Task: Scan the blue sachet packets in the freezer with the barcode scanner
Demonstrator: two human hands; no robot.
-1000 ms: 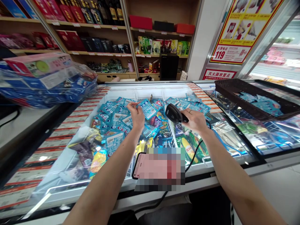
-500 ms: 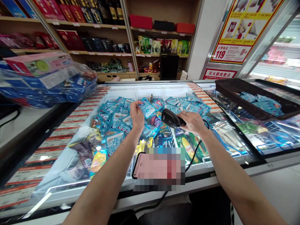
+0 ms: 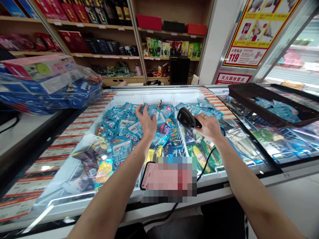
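Observation:
My left hand [image 3: 148, 124] hovers over a heap of small blue printed packets [image 3: 122, 127], its fingers spread apart. One blue packet [image 3: 160, 117] shows right behind the fingers; whether they touch it I cannot tell. My right hand [image 3: 210, 127] is wrapped around the handle of a black barcode scanner [image 3: 185, 118], whose head points left toward the packets. From the scanner a black cable [image 3: 207, 162] runs down toward me. Below my hands lies a phone [image 3: 159, 176] with a lit screen, partly blurred out.
The packets lie over a chest freezer with wire dividers [image 3: 183, 142] and bagged ice creams [image 3: 199, 156]. To the right, a dark brown basket [image 3: 236, 96] holds more blue packets. Wrapped boxes [image 3: 50, 83] are stacked at left. Price labels [image 3: 59, 146] line the freezer's side.
My left hand's fingers have opened from a pinch on a blue packet and spread out. The scanner in my right hand has moved slightly right and up.

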